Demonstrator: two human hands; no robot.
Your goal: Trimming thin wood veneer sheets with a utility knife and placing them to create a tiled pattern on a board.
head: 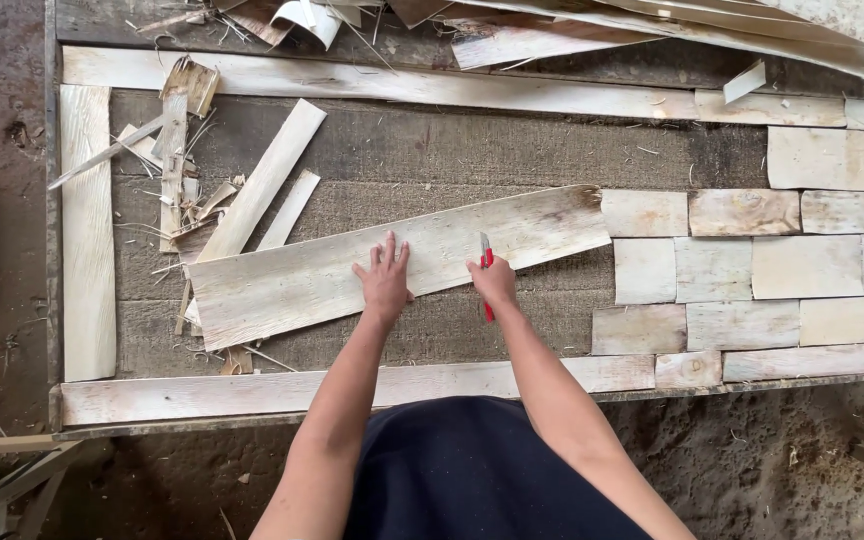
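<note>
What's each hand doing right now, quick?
Left hand: open, fingers spread, pressed flat on the veneer sheet.
Right hand: closed on the red knife, blade on the sheet.

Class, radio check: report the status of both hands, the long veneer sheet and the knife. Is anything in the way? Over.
Left hand flat on long veneer sheet, fingers spread. Right hand grips red knife, blade on sheet. Cut squares lie right, scraps left; both off the blade.
</note>
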